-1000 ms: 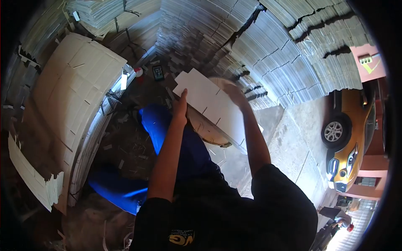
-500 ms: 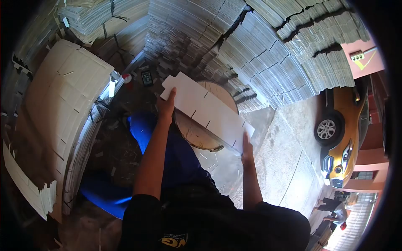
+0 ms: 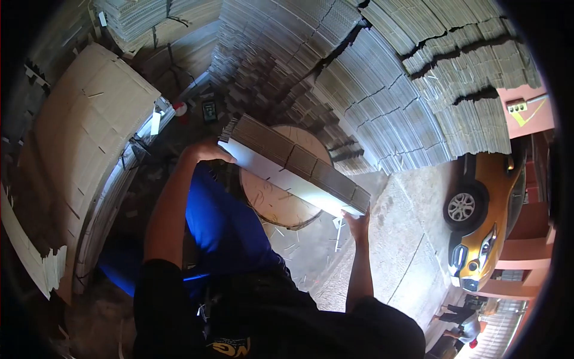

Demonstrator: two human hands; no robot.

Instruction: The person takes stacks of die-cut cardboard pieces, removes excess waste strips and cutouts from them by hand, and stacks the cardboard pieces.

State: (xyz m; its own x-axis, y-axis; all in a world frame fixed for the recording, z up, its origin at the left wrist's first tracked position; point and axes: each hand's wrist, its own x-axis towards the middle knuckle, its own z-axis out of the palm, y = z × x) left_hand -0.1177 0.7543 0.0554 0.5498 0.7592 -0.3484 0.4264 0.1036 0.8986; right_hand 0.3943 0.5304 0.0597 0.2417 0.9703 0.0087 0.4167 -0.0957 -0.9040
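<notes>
The long bundle of cardboard pieces (image 3: pixel 299 163) is being held out in front of the person, over the round wooden top (image 3: pixel 278 206), and its long axis is running from ten o'clock down to four o'clock in the view. One narrow end is pointing to ten o'clock and the other to four; the broad, pale long side is facing seven o'clock, toward the person. That side is looking smooth and white, catching bright light near the four o'clock end, while the upper face is showing grey-brown, with many thin edges packed together and dark slot lines crossing it. At the ten o'clock end the edges are stepping unevenly. The left hand (image 3: pixel 209 151) is clamping that end, its wrist bending so that the fingers are reaching toward three o'clock; the left forearm (image 3: pixel 170 203) is rising toward one o'clock. The right hand (image 3: pixel 357 222) is gripping the four o'clock end from below, its thumb pressing near the white side's lower corner, and the right forearm (image 3: pixel 360 266) is pointing nearly straight to twelve. Whether the bundle is touching the round top is staying unclear. Around the bundle, tall cardboard stacks (image 3: pixel 391 96) are standing toward two o'clock, and a large flat pile (image 3: pixel 89 143) is lying toward nine.
</notes>
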